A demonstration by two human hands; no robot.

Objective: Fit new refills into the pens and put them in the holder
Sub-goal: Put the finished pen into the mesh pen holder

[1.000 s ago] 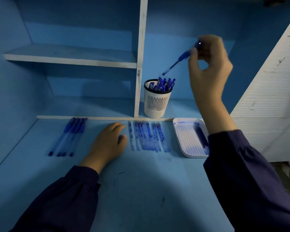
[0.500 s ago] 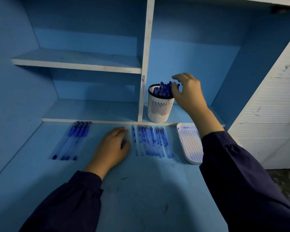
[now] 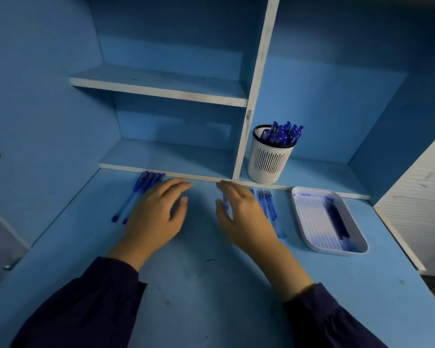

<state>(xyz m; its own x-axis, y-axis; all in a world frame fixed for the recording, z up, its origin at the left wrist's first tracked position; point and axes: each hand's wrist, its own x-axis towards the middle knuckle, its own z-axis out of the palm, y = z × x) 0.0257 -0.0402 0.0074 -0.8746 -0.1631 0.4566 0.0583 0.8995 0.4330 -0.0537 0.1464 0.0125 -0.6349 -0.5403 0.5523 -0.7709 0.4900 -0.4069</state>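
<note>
Both grips released and empty: the left hand (image 3: 156,212) is spread over the laid-out pens (image 3: 136,197) and the right hand (image 3: 244,214) over the refills (image 3: 269,209), seemingly ready to pair one for the holder (image 3: 269,162).

A strip of bare desk (image 3: 199,285) lies between the left hand (image 3: 158,212) and the right hand (image 3: 244,217), both spread with straight fingers. Pens (image 3: 136,194) lie partly under the left hand, refills (image 3: 269,207) partly under the right, and a tray (image 3: 309,222) sits further right. Behind, a full holder (image 3: 269,162) stands in the right cubby beside the upright divider (image 3: 256,84). A shelf (image 3: 161,89) caps the left cubby.
</note>
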